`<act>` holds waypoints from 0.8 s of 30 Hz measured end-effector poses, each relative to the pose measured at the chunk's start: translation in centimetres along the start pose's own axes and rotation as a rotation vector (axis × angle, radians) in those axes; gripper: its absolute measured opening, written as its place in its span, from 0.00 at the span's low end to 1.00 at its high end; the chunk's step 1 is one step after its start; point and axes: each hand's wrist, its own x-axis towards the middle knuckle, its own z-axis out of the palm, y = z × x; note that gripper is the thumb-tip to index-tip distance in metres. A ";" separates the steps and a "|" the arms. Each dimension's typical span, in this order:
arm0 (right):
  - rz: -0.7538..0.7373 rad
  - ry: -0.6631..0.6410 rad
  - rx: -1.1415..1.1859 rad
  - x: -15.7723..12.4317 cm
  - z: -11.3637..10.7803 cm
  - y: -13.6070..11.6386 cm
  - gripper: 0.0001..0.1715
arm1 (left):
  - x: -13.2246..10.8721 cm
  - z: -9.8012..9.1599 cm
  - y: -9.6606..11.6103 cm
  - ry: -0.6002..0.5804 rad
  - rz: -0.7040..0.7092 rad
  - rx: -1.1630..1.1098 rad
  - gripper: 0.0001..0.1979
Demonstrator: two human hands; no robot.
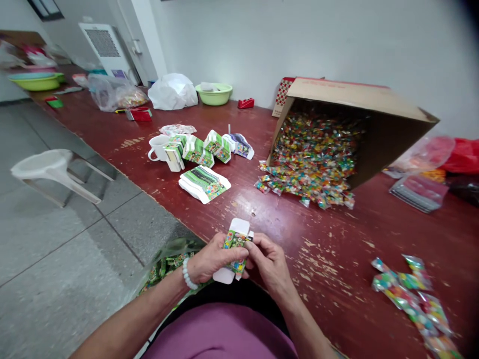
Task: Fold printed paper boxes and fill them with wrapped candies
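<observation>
Between both hands is a small green printed carton (236,241), its white end flaps sticking out at top and bottom. My left hand (212,258) grips its left side, thumb across the front. At its right edge, the thumb and fingers of my right hand (270,259) pinch the carton near a small side flap. Beyond my hands lies a stack of flat green cartons (205,183) on the red table (258,219). Behind it, folded bundles of green cartons (198,151) lean by a white mug (157,147).
A cardboard box (359,99) on its side spills wrapped candies (314,174). Candy packets (411,294) lie at right. Below the table's left edge is a bag of green cartons (164,264); a white stool (56,167) stands on the floor. A green basin (214,94) sits by the wall.
</observation>
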 end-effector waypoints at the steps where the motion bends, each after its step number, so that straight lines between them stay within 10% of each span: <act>1: 0.009 0.017 0.004 0.1 -0.1 0.0 0.17 | 0.1 0.1 -0.2 0.015 0.026 0.018 0.19; 10: 0.088 0.105 0.128 0.6 -0.3 -0.6 0.19 | -0.5 0.8 -1.2 0.414 0.297 0.184 0.33; 24: 0.160 -0.017 0.264 1.3 -1.8 -0.1 0.12 | -0.7 0.0 0.0 0.243 0.282 0.324 0.13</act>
